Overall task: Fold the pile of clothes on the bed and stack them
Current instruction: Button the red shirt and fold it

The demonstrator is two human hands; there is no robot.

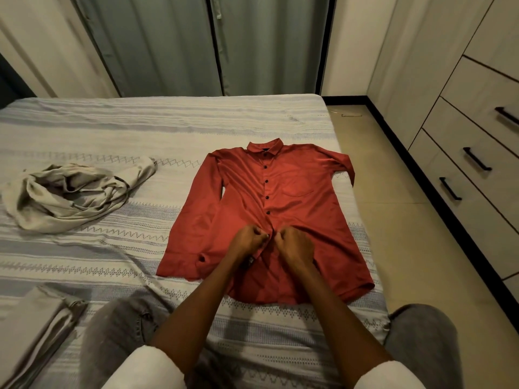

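Note:
A red long-sleeved shirt [297, 189] with dark buttons lies flat and face up on the bed [118, 130], collar at the far end. My left hand [248, 240] and my right hand [295, 244] meet at the shirt's button placket near the hem, each pinching the red fabric with curled fingers. A crumpled beige garment [70, 192] lies loose at the left of the bed. A folded beige piece [33, 329] sits at the near left corner.
The striped grey and white bedsheet covers the bed. Grey-trousered knees rest on the bed's near edge. A wardrobe with black-handled drawers [477, 153] stands to the right across a strip of tiled floor [393, 192]. Grey curtains [196, 43] hang behind the bed.

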